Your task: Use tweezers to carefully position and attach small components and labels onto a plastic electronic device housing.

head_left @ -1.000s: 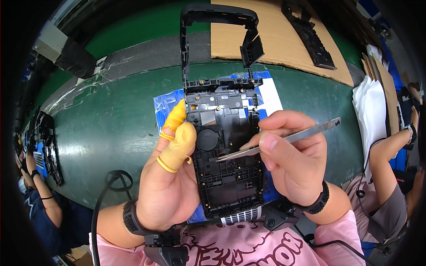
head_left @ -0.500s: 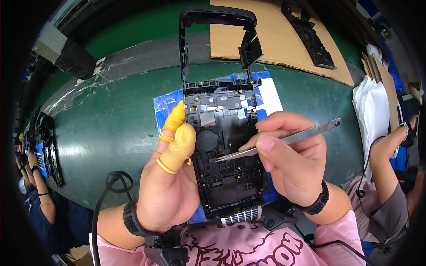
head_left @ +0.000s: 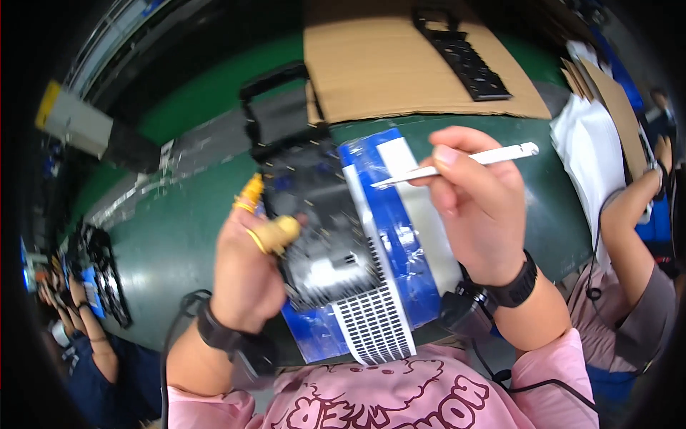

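**Black frame point(head_left: 314, 193) gripped by its edge, tweezers point(head_left: 509, 153) held clear**

By the left hand point(head_left: 246, 268), the frame is gripped at its left edge, the thumb laid over the front and another finger behind it; both are covered by yellow finger cots point(head_left: 277, 234). By the right hand point(head_left: 486, 204), the tweezers are pinched between thumb and fingers, their tips pointed leftward, apart from the frame. Whether anything is caught in the tips cannot be told.

For good handling, the frame is best steadied by its rim, with the thumb kept light on the moulded details, and the tweezers are best held low-angled so that nothing is scratched.

The frame is held in front of the wearer, over a blue pad point(head_left: 416, 282), its far end slanted leftward; whether the pad is touched cannot be seen. It is black and blurred, with an open loop at the far end, a ribbed body flecked with gold-coloured spots, and a bright glare near the close end.

Beside and below it, a white strip printed with black blocks point(head_left: 375, 325) is seen. Farther off, a second black part point(head_left: 471, 64) is laid on cardboard point(head_left: 371, 64).
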Demonstrator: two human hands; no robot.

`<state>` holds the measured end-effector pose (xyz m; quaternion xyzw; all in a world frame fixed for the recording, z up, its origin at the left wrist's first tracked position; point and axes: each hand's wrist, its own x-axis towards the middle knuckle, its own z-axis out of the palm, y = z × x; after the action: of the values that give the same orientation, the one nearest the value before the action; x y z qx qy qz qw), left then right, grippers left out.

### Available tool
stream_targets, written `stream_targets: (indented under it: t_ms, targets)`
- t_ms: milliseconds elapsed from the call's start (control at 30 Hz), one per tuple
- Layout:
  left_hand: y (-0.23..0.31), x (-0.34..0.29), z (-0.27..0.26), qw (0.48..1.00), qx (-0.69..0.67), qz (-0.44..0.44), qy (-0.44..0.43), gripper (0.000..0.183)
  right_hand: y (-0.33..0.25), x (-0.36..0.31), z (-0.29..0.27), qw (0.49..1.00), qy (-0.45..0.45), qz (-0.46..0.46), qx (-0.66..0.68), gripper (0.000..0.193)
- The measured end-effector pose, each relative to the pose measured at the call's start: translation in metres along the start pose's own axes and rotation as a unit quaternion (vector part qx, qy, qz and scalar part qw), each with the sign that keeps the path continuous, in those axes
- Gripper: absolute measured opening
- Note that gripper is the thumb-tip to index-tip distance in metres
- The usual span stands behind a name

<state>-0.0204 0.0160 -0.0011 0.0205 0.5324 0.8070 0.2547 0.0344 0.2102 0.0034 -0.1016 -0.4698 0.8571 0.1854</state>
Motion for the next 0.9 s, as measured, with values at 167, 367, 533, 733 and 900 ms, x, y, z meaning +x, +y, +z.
stream_targets:
  t_ms: [167,367,533,733,900]
  targets:
    - [0.062,0.131,-0.022,0.997,-0.006,-0.037,-0.061,0.022,-0.007,0.008,-0.017,0.999,-0.018,0.003,0.042,0.015]
    - [0.073,0.255,-0.022,0.725,0.500,0.350,0.320,0.054,-0.011,0.006,-0.017,0.997,-0.019,0.002,0.070,0.014]
    - [0.002,0.253,0.108,0.680,0.688,0.226,0.117,0.048,-0.020,0.006,-0.018,0.988,-0.073,0.024,0.137,0.013]
    - [-0.027,0.260,0.164,0.728,0.668,0.151,-0.039,0.052,-0.011,0.006,-0.016,0.983,-0.078,0.057,0.153,0.010]
    - [0.019,0.251,0.119,0.762,0.604,0.232,0.007,0.029,-0.012,0.004,-0.015,0.988,-0.077,0.057,0.121,0.009]
